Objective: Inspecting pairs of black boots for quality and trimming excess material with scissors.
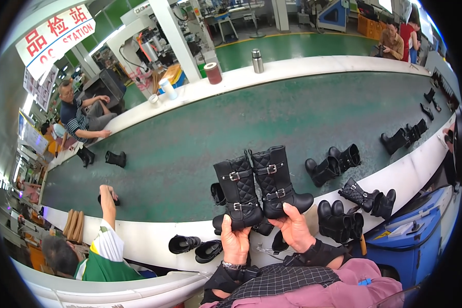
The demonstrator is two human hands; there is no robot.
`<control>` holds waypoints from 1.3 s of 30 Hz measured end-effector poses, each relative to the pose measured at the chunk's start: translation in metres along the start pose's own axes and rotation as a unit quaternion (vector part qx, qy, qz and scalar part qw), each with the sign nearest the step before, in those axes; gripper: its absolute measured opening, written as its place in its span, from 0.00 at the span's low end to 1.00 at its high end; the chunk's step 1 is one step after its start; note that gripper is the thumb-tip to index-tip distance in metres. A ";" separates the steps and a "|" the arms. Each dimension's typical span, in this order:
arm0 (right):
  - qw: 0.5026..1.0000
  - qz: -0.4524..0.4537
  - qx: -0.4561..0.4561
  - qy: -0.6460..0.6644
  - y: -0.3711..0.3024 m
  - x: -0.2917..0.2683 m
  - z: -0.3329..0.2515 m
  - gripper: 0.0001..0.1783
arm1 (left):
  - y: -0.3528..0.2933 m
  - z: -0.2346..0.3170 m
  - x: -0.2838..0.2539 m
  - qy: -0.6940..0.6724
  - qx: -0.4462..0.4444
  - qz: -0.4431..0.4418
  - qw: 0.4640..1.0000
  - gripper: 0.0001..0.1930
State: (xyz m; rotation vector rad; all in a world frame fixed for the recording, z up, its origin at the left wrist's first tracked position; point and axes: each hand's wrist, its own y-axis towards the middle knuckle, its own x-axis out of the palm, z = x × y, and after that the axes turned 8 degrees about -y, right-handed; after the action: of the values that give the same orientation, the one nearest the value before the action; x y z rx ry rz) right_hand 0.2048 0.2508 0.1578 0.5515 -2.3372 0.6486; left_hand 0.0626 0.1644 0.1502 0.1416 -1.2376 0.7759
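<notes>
Pair of black boots held up over near edge of belt (190, 149), upright, side by side, toes pointing right

Left hand (234, 241) clasps left boot (237, 195) under sole and heel; fingers wrap foot part. Right hand (295, 228) grips right boot (277, 182) at heel and sole, thumb on upper. Both hands closed on boots, neither free

Step, as judged: checking the pair, shafts held level as if matched for height and strap position. Next move likely calls for turning each boot to see other sides, keeping soles firmly pinched so tall shafts don't tip

Materials: boots matte black, leather-like; quilted diamond stitching on shaft panels; two straps each with small silver buckles; smooth rounded toes, low dark soles. Shafts stiff enough to stand unaided

Belt dull green, slightly scuffed, broad, curving in the lens; white rim (154, 233) on near side. More black boots lie on it to the right (333, 167) and on rim (339, 215), some on their sides

Co-worker in green-and-white top at left, arm (108, 203) stretched onto belt. Steel flask (257, 60) and brown roll (213, 73) on far rim
</notes>
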 end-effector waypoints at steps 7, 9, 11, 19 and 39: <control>1.000 0.004 -0.011 -0.018 -0.001 0.002 0.000 0.16 | 0.001 -0.002 -0.004 0.002 0.006 0.015 1.000 0.21; 1.000 0.007 -0.005 -0.015 -0.001 0.002 -0.001 0.16 | 0.002 -0.001 -0.005 0.010 -0.003 0.016 1.000 0.22; 1.000 0.021 0.007 -0.008 0.000 0.002 -0.001 0.18 | 0.003 -0.001 -0.006 0.018 0.004 0.015 1.000 0.22; 0.999 0.047 0.016 0.001 0.004 -0.003 -0.005 0.17 | 0.011 -0.008 0.003 0.023 -0.015 0.032 0.999 0.22; 0.986 0.137 -0.075 0.060 -0.023 -0.039 -0.033 0.15 | 0.016 -0.055 0.029 0.087 -0.102 -0.037 0.990 0.22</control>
State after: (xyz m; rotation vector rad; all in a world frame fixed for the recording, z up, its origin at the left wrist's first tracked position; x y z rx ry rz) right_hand 0.2601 0.2605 0.1608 0.1204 -2.3432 0.6047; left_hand 0.1001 0.2169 0.1517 -0.0465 -1.1320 0.5815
